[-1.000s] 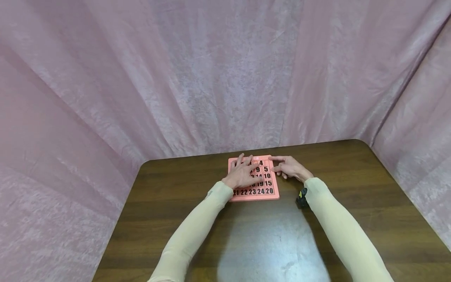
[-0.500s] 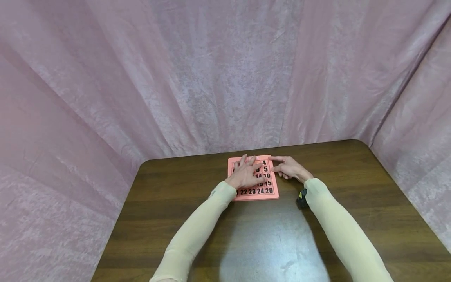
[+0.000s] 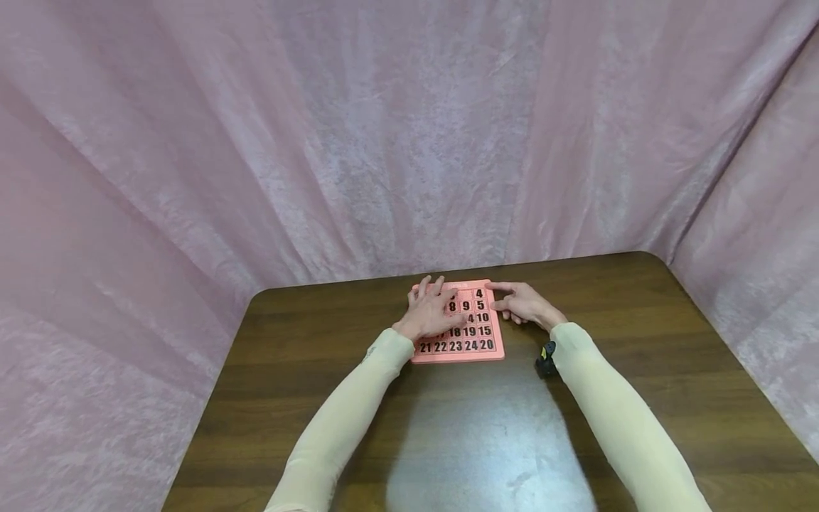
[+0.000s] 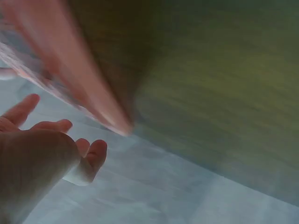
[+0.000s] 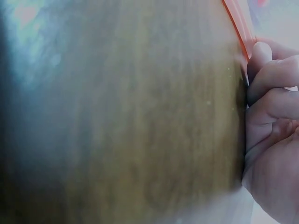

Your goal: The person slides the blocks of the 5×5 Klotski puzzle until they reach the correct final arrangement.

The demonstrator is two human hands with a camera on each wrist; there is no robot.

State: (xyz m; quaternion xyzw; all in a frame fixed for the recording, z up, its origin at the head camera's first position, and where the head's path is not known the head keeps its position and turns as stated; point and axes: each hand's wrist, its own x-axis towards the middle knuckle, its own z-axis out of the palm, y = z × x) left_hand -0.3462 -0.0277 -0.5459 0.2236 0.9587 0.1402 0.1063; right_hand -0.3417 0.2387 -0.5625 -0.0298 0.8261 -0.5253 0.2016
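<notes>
A pink number slide puzzle lies flat near the far edge of the table, its square tiles printed with black numbers. Over its left part my left hand spreads its fingers, hiding several tiles. A bare slot shows in the top row, left of the 4 tile. At the right edge, my right hand touches the frame with a straight index finger near the top corner and the thumb lower down. Its other fingers curl in, as the right wrist view shows. The left wrist view catches the puzzle's pink edge beside the hand.
The brown wooden table has rounded far corners and a bright glare patch at the front middle. Pink velvet curtains hang behind it and on both sides. A small black device sits at the right wrist.
The 4 tile has slid right into the top right corner. My left hand shifted slightly right, then back left, uncovering more tiles. The right hand keeps its place at the edge.
</notes>
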